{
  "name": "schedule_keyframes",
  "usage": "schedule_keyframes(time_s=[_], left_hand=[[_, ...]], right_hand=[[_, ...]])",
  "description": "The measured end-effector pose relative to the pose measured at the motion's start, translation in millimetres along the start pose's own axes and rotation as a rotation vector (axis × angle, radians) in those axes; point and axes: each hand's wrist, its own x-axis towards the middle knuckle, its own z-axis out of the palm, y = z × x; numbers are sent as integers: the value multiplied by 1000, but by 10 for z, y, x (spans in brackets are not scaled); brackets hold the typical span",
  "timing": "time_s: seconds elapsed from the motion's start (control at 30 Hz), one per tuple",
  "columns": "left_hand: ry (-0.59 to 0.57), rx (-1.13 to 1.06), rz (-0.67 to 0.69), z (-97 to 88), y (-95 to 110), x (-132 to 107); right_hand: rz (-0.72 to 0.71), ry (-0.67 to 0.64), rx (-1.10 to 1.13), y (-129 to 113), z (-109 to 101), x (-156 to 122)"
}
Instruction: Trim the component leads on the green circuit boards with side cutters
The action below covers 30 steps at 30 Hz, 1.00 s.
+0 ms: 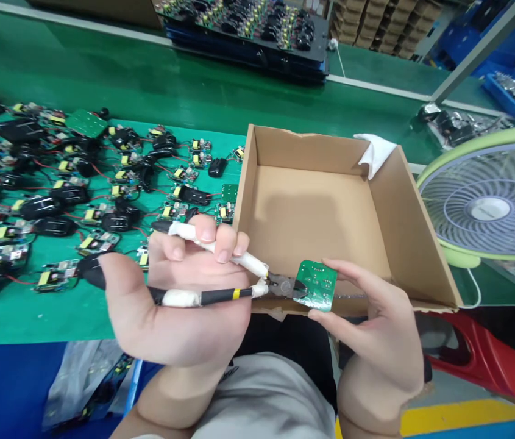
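My left hand point(184, 286) is closed around the handles of a pair of side cutters point(284, 285), wrapped in white and black tape. The jaws touch the left edge of a small green circuit board point(319, 281). Thumb and fingers of my right hand point(376, 323) pinch that board by its upper and lower right edges, solder side facing me. Both hands are over the near edge of a cardboard box point(321, 189). What lies behind the board is hidden.
Many circuit boards with black housings and red wires point(69, 195) cover the green mat at left. A fan point(486, 201) stands right of the box. A white scrap point(373, 152) hangs on the box rim. A loaded black tray point(248, 42) sits on the shelf behind.
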Motion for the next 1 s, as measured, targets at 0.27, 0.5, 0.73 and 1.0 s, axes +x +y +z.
schedule_keyframes(time_s=[0.27, 0.5, 0.73, 1.0], left_hand=[[81, -58, -47, 52, -18, 44], [111, -70, -53, 66, -34, 65], [81, -95, 19, 20, -61, 33], [23, -105, 88, -29, -76, 49]], right_hand=[[-45, 51, 35, -4, 22, -14], [-53, 82, 49, 10, 43, -35], [-55, 68, 68, -16, 26, -29], [-102, 197, 27, 25, 143, -61]])
